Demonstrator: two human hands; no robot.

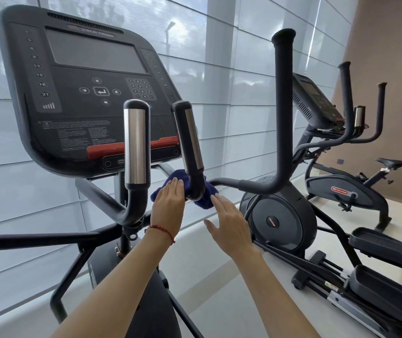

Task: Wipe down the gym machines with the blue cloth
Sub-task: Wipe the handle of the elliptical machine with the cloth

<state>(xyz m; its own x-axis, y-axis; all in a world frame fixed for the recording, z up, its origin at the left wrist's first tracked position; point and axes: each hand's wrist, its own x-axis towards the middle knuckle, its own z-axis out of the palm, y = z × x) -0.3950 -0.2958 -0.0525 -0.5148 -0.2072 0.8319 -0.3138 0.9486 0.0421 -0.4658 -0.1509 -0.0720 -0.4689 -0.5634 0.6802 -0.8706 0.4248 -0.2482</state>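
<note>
Cloth [203,200] wraps the handlebar [190,147] below the console [85,81].

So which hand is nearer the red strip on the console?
Left. The left hand presses the blue cloth just below the red strip; the right hand sits lower and farther right.

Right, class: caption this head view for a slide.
Both hands, left and right, press a dark blue cloth around a black elliptical handlebar.

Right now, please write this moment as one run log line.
step: wiping handle base | blue cloth: wrapped around right sensor handle bend | left hand: flat on cloth | right hand: open, fingertips at cloth
</note>
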